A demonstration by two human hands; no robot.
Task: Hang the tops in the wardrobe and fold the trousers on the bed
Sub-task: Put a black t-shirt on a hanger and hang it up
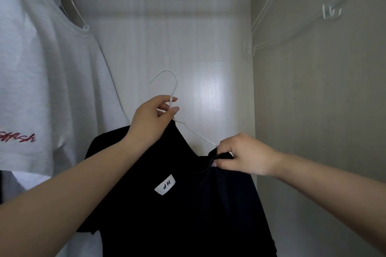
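The left hand (pixel 155 117) pinches the neck of a white wire hanger (pixel 170 89) just under its hook; the right hand (pixel 244 155) grips the collar of the black top (pixel 188 204) draped on it, inside the wardrobe (pixel 313 110). Its white label (pixel 165 185) reads "HP". Left hangs a white T-shirt (pixel 41 69) with red script; spare hangers (pixel 313 6) upper right

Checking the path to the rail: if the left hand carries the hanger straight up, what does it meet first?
Nothing, as far as the picture shows. Above the left hand and hanger is open space up to the wardrobe's top; the white shirt hangs off to the left. Depth is uncertain.
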